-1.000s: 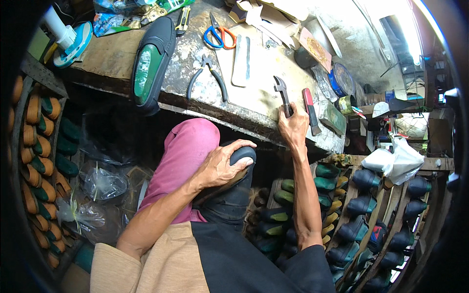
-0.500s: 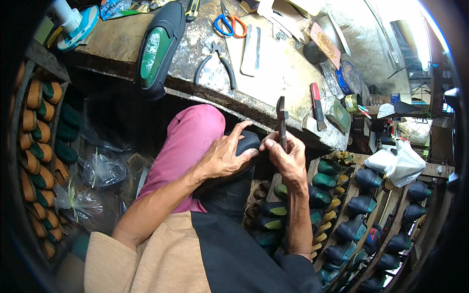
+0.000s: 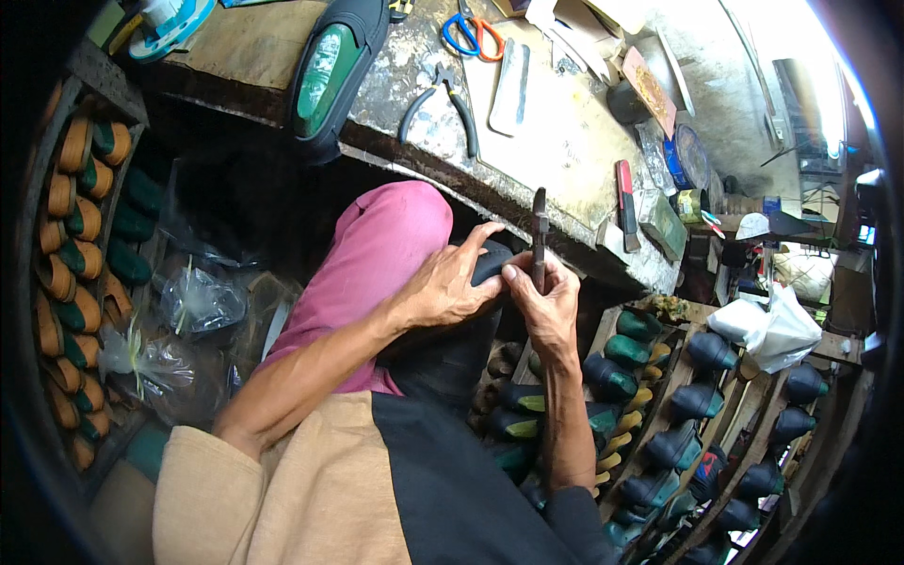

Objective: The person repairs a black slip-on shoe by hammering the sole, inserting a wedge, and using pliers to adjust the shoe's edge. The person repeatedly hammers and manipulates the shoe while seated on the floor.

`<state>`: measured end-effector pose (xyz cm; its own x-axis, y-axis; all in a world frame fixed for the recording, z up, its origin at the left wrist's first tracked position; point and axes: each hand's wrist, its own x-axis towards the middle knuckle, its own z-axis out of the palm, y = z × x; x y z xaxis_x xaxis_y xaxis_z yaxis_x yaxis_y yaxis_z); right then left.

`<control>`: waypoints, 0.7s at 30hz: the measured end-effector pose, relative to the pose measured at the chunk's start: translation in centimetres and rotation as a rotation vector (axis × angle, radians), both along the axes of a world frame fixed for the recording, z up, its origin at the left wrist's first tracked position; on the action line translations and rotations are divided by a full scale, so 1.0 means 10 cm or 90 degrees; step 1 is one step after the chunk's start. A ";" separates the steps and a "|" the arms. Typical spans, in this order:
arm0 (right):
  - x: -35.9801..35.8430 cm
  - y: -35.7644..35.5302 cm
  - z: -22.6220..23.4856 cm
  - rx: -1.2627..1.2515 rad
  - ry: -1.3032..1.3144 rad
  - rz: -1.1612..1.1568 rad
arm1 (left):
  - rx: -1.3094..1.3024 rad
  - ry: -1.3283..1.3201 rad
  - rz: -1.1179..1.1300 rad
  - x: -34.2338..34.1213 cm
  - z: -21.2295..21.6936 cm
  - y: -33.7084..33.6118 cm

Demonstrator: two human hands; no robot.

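Note:
My left hand [image 3: 450, 281] grips the top of a dark shoe piece [image 3: 490, 264] that rests on my lap, beside my pink trouser knee [image 3: 377, 254]. My right hand [image 3: 546, 301] holds a dark pincer-like tool [image 3: 539, 231] upright, its lower end at the shoe piece between my two hands. The hands touch each other over the shoe. Most of the shoe piece is hidden under my fingers.
A worn workbench [image 3: 556, 141] lies ahead with pliers [image 3: 443, 94], orange-and-blue scissors [image 3: 471, 33], a flat file [image 3: 510, 89], a red-handled knife [image 3: 626, 202] and a green-soled shoe [image 3: 330, 75]. Racks of shoe lasts stand left [image 3: 75, 282] and right [image 3: 678, 405]. Plastic bags [image 3: 193, 301] lie below left.
My right hand took the dark tool from the bench edge and brought it down to the shoe piece. My left hand stayed on the shoe.

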<state>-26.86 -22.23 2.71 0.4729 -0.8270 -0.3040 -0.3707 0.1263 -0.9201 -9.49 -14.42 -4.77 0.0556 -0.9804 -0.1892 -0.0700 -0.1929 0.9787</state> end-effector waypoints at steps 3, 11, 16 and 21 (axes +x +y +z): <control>0.00 -0.02 0.00 -0.013 0.020 0.015 | -0.022 0.022 0.002 0.01 -0.02 0.01; -0.27 0.45 0.45 0.108 -0.074 0.014 | -0.031 0.067 0.007 0.05 -0.04 0.03; -0.20 0.85 0.65 -0.260 0.114 0.025 | -0.020 0.004 0.006 0.01 -0.06 0.02; -0.15 0.78 0.61 -0.327 0.356 0.174 | -0.084 0.043 0.006 -0.01 -0.12 0.03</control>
<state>-28.31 -14.45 8.82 0.5684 -0.8051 -0.1693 -0.7506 -0.4231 -0.5076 -9.62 -14.08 -5.97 0.0565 -0.9964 -0.0624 -0.0011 -0.0626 0.9980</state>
